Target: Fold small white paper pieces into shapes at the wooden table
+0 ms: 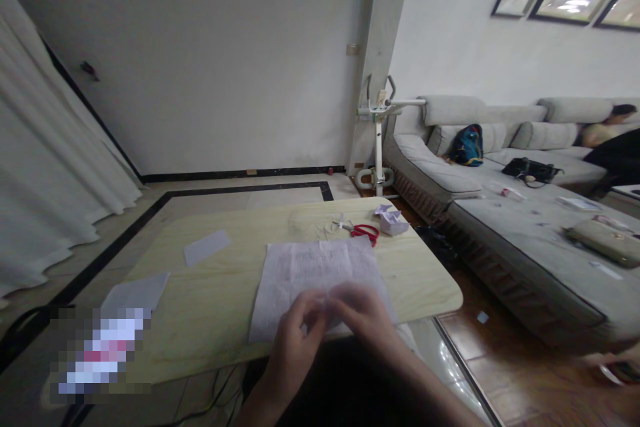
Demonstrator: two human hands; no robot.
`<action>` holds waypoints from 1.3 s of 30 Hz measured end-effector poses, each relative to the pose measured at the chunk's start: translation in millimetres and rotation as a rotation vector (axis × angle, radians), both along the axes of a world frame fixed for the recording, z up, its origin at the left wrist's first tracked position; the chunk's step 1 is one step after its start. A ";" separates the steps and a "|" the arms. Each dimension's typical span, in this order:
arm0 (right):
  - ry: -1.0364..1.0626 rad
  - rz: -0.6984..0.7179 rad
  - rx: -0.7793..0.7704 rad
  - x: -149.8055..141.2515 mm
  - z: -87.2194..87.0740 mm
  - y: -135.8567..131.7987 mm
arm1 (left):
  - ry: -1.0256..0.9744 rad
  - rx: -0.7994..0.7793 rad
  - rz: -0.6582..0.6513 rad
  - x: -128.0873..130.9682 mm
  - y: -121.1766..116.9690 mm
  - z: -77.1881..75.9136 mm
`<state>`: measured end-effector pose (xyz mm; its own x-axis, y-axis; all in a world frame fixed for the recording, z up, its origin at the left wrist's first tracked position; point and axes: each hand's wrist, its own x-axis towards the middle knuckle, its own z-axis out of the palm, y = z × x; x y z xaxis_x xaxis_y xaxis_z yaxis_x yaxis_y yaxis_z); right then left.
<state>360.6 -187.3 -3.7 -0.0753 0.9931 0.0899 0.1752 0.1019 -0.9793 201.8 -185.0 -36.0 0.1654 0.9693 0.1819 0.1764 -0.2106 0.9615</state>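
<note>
Above the near edge of a large creased sheet of paper (315, 257), my left hand (303, 320) and my right hand (363, 310) meet fingertip to fingertip. Both are closed in a pinch, and a small pale bit shows between them, too blurred to name. The sheet, covered in faint print or writing, lies on a pale wooden table (420, 280). Beyond its far edge rest red-handled scissors (365, 232), with thin scraps (327, 230) beside their blades. Folded pale paper pieces (393, 221) stand at the table's far right corner.
Left on the table lie a small blank paper (207, 247) and another sheet (135, 292); a pixelated patch hides the near left corner. A grey sofa (525, 247) holding bags runs along the right, where a person (607, 130) sits. White exercise equipment (379, 147) stands by the wall.
</note>
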 end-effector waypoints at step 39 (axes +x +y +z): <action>0.074 -0.067 0.052 -3.0 -5.8 1.1 | -0.096 -0.230 -0.071 0.7 -1.8 14.5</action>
<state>357.6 -186.2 -9.5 -0.0005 0.9896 0.1440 0.1104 0.1432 -0.9835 202.6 -186.8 -21.6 0.2269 0.9736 -0.0233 0.0744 0.0066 0.9972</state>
